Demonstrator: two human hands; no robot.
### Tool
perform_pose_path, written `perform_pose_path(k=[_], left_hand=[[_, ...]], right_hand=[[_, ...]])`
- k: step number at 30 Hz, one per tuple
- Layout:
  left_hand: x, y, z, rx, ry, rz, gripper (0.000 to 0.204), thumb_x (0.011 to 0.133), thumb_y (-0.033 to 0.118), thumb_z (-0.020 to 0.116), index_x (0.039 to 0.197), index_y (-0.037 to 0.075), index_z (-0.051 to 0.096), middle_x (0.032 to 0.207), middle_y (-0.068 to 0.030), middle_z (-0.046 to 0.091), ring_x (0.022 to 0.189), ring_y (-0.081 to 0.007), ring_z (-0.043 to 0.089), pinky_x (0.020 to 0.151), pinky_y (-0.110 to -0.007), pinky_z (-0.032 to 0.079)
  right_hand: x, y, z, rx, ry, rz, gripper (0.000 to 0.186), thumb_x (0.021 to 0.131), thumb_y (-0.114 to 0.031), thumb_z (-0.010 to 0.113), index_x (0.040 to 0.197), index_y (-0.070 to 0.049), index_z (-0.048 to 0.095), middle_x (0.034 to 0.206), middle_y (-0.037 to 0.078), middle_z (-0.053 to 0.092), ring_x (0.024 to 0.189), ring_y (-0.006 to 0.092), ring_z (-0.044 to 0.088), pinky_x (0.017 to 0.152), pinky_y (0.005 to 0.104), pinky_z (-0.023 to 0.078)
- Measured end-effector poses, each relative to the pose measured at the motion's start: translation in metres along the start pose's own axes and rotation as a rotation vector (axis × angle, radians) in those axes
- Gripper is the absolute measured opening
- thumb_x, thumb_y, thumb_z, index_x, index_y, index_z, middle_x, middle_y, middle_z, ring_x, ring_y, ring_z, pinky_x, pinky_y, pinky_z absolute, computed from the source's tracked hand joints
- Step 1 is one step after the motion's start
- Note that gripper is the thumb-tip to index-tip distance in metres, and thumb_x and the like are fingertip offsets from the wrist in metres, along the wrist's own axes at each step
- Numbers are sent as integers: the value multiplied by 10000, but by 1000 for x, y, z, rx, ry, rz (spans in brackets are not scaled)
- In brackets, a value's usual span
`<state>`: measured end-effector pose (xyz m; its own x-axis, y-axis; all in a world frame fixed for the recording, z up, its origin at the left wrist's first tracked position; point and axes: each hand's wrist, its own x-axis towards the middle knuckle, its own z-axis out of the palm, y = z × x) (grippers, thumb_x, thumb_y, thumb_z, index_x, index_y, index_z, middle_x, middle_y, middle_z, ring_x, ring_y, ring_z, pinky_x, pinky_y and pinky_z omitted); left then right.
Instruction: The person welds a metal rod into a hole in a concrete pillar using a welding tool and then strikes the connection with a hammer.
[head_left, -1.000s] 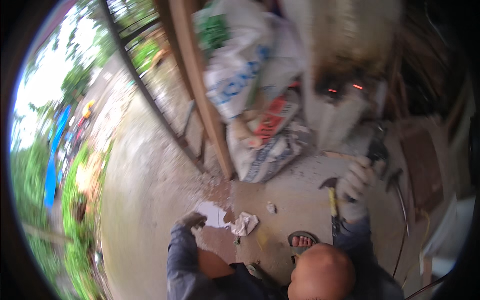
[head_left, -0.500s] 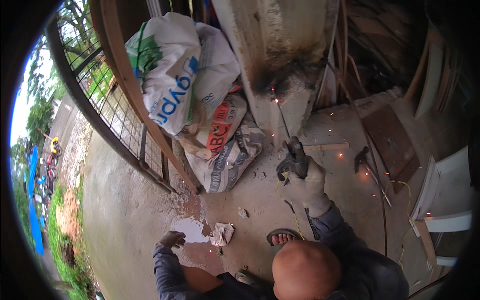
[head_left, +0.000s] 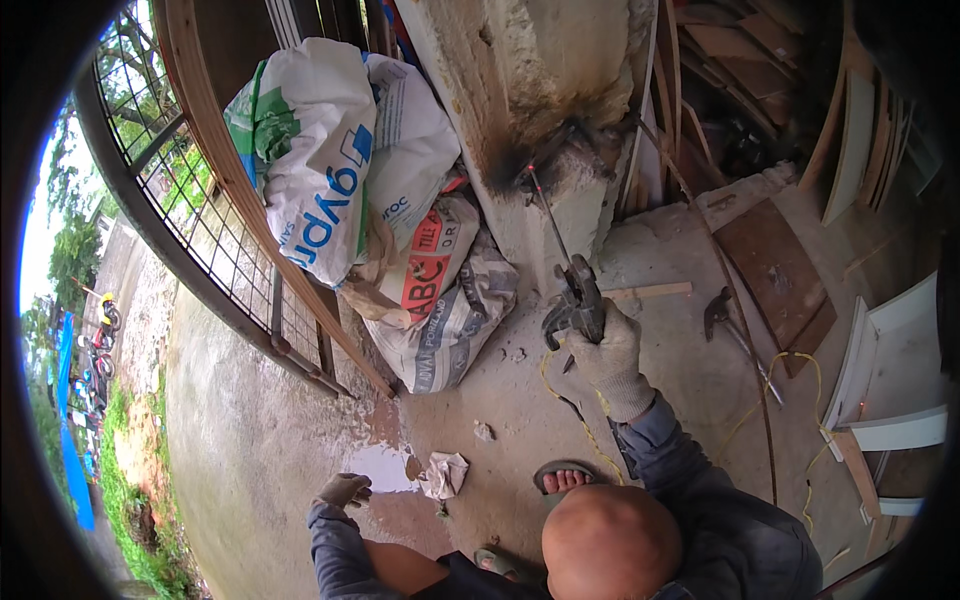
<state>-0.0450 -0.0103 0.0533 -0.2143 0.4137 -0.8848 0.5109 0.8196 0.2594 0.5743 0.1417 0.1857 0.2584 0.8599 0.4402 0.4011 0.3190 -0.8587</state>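
Note:
My right hand (head_left: 612, 355), in a pale work glove, grips a dark welding electrode holder (head_left: 577, 308). A thin welding rod (head_left: 550, 222) runs up from its jaws, its upper end glowing red. That end is at the scorched patch on a concrete pillar (head_left: 520, 60), beside a dark metal piece (head_left: 548, 150); whether they touch I cannot tell. My left hand (head_left: 343, 490), also gloved, hangs at lower left beyond my left knee, its fingers loosely apart with nothing seen in them. My bare right knee (head_left: 612, 540) is bent near the lower edge.
Stuffed sacks (head_left: 320, 160) lean between the pillar and a mesh gate (head_left: 235, 260). A hammer (head_left: 735, 325), a brown board (head_left: 775, 275) and a yellow cord (head_left: 815, 420) lie at right near white panels (head_left: 895, 375). A puddle (head_left: 380, 467) and crumpled paper (head_left: 444, 475) are near my left hand.
The bright spark at the rod's end has dimmed to a red glow, and most flying sparks are gone. My right hand keeps its grip on the holder; the view has shifted slightly.

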Motion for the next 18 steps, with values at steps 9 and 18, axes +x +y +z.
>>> perform_pose_path(k=[9,18], left_hand=[[-9,11,4,-2,27,18,365,988,314,716,1163,-1,772,1027,-121,795,845,-235,767,745,-368,619],[-7,9,2,41,25,-18,267,1014,316,675,1031,78,793,920,-63,791,789,-184,741,707,-352,594]], right_hand=[[-10,5,3,-4,-25,-4,142,882,65,716,978,-27,668,737,18,657,654,98,616,623,312,540],[-13,30,11,212,-72,-163,179,940,50,695,1103,-24,698,921,79,753,752,190,701,666,338,569]])
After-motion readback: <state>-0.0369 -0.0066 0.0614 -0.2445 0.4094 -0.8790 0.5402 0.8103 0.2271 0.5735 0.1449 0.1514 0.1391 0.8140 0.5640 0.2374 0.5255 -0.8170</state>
